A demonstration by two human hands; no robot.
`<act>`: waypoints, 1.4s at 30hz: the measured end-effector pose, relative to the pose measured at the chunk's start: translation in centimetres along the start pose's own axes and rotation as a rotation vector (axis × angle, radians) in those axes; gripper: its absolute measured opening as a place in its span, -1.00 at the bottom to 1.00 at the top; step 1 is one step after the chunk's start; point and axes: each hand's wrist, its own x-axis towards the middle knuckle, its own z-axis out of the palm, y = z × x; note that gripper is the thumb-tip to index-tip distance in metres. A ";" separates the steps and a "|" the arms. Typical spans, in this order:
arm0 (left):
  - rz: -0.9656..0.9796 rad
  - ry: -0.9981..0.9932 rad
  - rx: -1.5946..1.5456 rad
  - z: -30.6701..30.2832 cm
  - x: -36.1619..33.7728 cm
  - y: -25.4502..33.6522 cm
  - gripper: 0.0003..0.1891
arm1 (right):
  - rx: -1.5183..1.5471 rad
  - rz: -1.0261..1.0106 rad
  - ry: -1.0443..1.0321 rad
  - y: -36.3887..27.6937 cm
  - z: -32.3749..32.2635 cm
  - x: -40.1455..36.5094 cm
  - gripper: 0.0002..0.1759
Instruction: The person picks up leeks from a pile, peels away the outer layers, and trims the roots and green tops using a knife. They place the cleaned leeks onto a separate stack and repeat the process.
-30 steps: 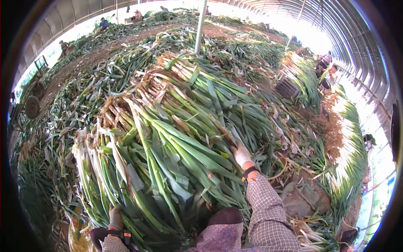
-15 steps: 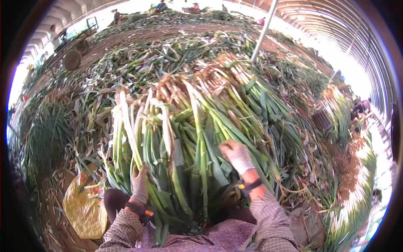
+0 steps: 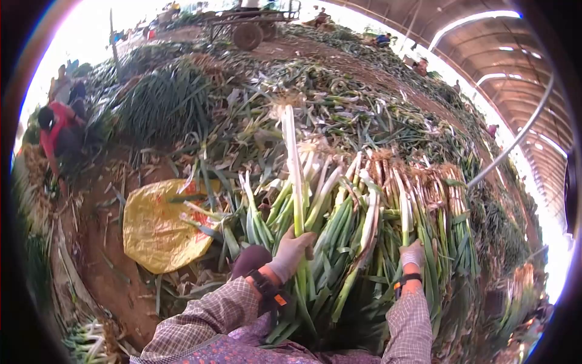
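Note:
My left hand (image 3: 292, 253), in a pale glove, is closed round the green part of a long leek (image 3: 295, 176), whose white stem and roots point up, away from me. On the right, my right hand (image 3: 412, 253), also gloved, is closed round the lower part of another leek (image 3: 404, 206). Beneath and around both hands lies a broad layer of leeks (image 3: 339, 230), roots at the far side and green leaves toward my lap. The leaves partly hide the fingertips of both hands.
A yellow sack (image 3: 163, 227) lies on bare soil at the left. A person in red (image 3: 57, 130) bends at the far left. Beyond the leeks are leaf litter, a cart (image 3: 248, 35) and more people. A curved pole (image 3: 515, 142) rises at the right.
The view has turned to the left, bringing in the sack and the person in red. My left hand now has a leek raised above the layer. My right hand has closed round a leek.

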 end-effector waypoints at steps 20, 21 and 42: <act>-0.044 0.242 -0.476 -7.9 -2.0 7.6 -0.84 | -0.205 -1.219 -0.633 -40.4 25.6 -22.7 -0.35; -0.020 0.243 -0.524 -8.1 -2.1 8.4 -0.84 | -0.198 -1.210 -0.637 -40.5 27.3 -22.3 -0.32; 0.347 0.245 -0.544 -16.6 -6.3 11.6 -0.82 | 0.912 -1.326 -0.697 -42.7 -12.6 -25.8 -0.03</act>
